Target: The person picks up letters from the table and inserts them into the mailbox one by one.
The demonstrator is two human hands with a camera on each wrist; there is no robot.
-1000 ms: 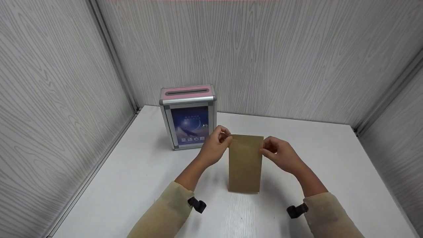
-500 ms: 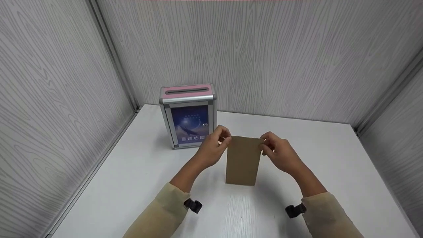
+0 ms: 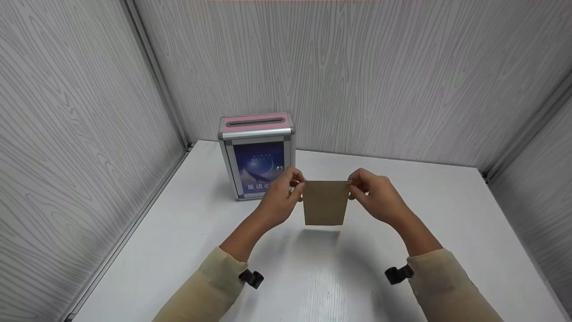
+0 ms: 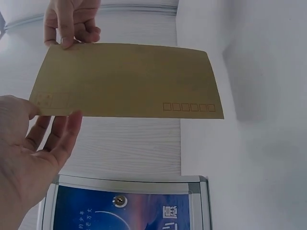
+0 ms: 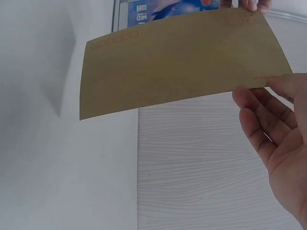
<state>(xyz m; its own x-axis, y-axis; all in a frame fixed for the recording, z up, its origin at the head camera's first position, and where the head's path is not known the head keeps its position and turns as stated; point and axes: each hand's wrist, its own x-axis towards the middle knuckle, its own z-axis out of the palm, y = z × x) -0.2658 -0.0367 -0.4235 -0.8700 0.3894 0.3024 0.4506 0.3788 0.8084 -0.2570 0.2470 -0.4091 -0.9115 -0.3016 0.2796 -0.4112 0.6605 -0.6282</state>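
Note:
A brown paper envelope hangs between my two hands above the table. My left hand pinches its upper left corner between thumb and fingers, and my right hand pinches the upper right one. Red postcode squares and a stamp frame are printed on the envelope in the left wrist view. Behind my left hand stands a box with a pink top, a dark slot in it and a blue picture on its locked door; that hand covers part of the door's lower right.
The box stands upright on the white table, left of the middle and near the back wall. Grey wood-grain panels enclose the left and right sides.
The envelope's lower edge has swung up and away, so it looks much shorter in the head view. Both hands have moved slightly left and upward with it. The box stays in place.

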